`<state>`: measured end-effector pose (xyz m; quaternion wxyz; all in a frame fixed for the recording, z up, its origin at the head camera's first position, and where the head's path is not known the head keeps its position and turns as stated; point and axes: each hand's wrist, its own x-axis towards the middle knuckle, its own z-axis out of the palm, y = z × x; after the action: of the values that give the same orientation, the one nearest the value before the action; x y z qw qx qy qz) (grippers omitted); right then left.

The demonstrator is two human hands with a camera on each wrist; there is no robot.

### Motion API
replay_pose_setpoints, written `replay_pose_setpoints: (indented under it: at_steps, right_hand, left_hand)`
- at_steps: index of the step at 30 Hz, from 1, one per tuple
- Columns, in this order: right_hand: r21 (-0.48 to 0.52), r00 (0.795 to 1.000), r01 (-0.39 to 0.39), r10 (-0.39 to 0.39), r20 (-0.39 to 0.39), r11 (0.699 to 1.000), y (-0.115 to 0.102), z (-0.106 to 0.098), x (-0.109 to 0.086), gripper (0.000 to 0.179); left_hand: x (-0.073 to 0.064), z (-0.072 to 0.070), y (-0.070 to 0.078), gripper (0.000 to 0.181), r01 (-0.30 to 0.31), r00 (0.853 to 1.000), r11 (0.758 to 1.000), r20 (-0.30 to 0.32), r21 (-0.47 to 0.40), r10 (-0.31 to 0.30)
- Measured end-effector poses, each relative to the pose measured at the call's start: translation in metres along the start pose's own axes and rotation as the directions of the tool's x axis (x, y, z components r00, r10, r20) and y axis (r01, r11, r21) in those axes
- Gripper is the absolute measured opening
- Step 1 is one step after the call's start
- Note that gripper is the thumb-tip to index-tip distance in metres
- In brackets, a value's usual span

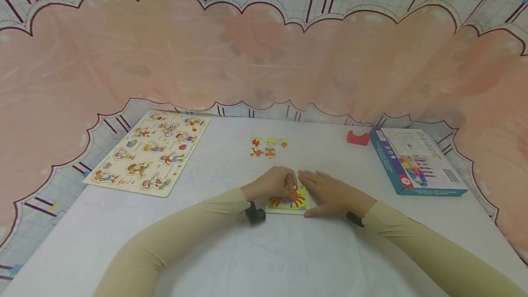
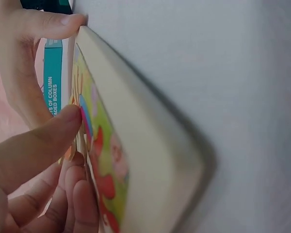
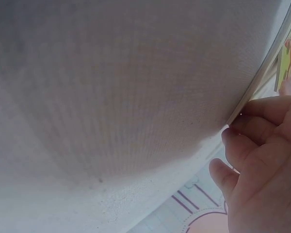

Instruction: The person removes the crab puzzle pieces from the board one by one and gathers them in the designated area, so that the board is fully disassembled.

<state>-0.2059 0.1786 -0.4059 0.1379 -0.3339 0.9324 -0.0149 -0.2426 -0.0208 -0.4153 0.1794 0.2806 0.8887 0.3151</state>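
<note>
A small square jigsaw board (image 1: 284, 212) with a red, many-legged picture lies in front of me. My left hand (image 1: 274, 182) is over its far left part, pinching a jigsaw piece (image 3: 284, 65) between thumb and fingers. That piece, yellow-green and orange, stands tilted at the board in the right wrist view; the fingers partly hide it. My right hand (image 1: 336, 194) rests along the board's right side, fingers extended toward the far edge, thumb (image 2: 63, 24) at the near corner. Several loose jigsaw pieces (image 1: 270, 151) lie beyond the board.
A large cream puzzle board (image 1: 161, 190) with figures of children lies at the left. On the right are a red notched block (image 1: 357, 138) and a blue-and-white box (image 1: 433, 150). A patterned curtain (image 1: 264, 58) hangs behind the white table (image 1: 231, 260).
</note>
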Motion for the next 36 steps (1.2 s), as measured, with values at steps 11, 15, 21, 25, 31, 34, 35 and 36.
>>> replay_pose_setpoints:
  at_steps: [11,15,21,25,31,34,35,36]
  right_hand:
    - [-0.015,1.0,-0.008,0.009,0.007,1.0,0.0,0.001,0.0,0.1]
    - [-0.011,1.0,-0.004,0.004,0.004,1.0,0.0,-0.001,0.0,0.1]
    - [-0.014,1.0,-0.011,0.011,0.011,1.0,-0.001,-0.003,0.0,0.101]
    - [-0.014,1.0,-0.021,0.022,0.019,1.0,-0.001,-0.001,0.001,0.102]
    - [-0.004,0.999,-0.044,0.044,0.028,0.999,0.0,0.0,0.002,0.103]
    - [-0.007,0.999,-0.042,0.042,0.027,0.999,0.001,0.002,0.002,0.104]
    - [-0.014,0.999,-0.038,0.038,0.027,0.999,0.002,0.002,0.002,0.104]
    - [-0.019,0.999,-0.03,0.031,0.024,0.999,0.002,0.002,0.002,0.104]
  left_hand:
    - [-0.003,0.0,0.0,0.023,0.013,1.0,0.997,-0.018,-0.082,-0.014]
    - [-0.004,-0.001,0.0,0.023,0.002,1.0,0.996,-0.031,-0.091,-0.005]
    - [-0.008,-0.004,-0.001,0.025,-0.016,0.999,0.995,-0.05,-0.1,0.011]
    - [-0.011,-0.009,-0.002,0.026,-0.02,0.997,0.994,-0.076,-0.104,0.012]
    - [-0.013,-0.019,-0.008,0.022,-0.005,0.993,0.995,-0.117,-0.103,-0.007]
    - [-0.012,-0.025,-0.012,0.022,-0.022,0.987,0.995,-0.16,-0.093,0.006]
    - [-0.011,-0.028,-0.013,0.023,-0.032,0.984,0.996,-0.177,-0.086,0.016]
    - [-0.01,-0.031,-0.015,0.022,-0.045,0.98,0.996,-0.197,-0.079,0.028]
